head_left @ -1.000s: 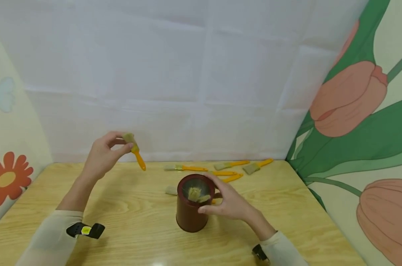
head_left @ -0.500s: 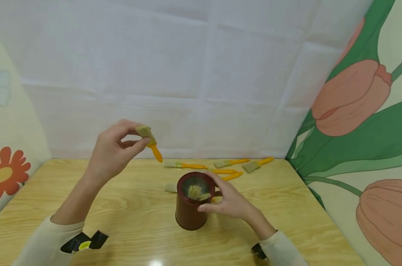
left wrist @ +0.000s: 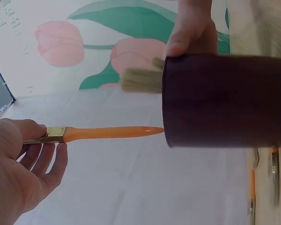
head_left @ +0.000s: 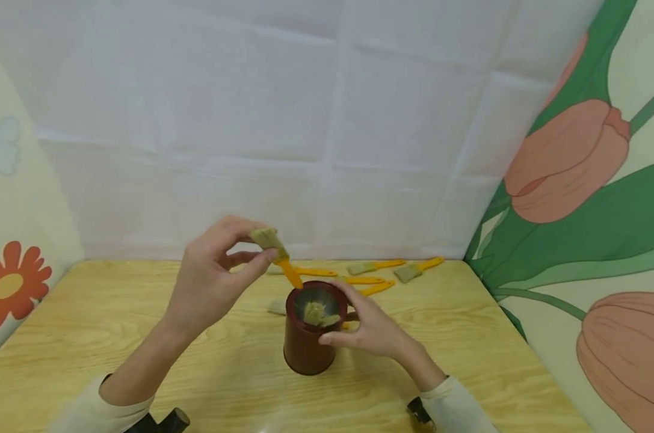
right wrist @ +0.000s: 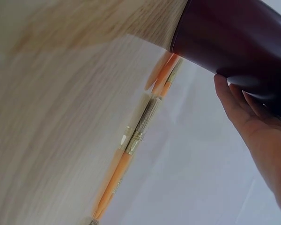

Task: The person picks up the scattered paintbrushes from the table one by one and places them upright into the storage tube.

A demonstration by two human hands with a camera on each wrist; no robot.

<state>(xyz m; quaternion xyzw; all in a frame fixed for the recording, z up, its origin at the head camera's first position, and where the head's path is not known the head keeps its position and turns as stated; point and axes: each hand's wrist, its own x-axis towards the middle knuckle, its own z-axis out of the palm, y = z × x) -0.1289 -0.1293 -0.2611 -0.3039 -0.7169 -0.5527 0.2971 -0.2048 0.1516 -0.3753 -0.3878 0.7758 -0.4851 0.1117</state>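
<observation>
A dark red cylindrical cup [head_left: 307, 340] [left wrist: 225, 101] [right wrist: 234, 42] stands on the wooden table [head_left: 197, 337], with brush bristles [head_left: 317, 313] showing inside it. My right hand [head_left: 367, 328] [right wrist: 257, 126] grips the cup's right side near the rim. My left hand [head_left: 218, 279] [left wrist: 18, 164] pinches a small paintbrush [head_left: 278, 255] [left wrist: 103, 133] by its ferrule. The bristles point up and the orange handle tip hangs at the cup's rim.
Several more orange-handled brushes [head_left: 375, 267] [right wrist: 131, 154] lie on the table behind the cup, near the white back wall. One more brush [head_left: 277, 308] lies just left of the cup. Flowered panels close off both sides.
My left hand has carried the brush to the right and down, from above the table's left to the cup's rim. The right hand stays on the cup.
</observation>
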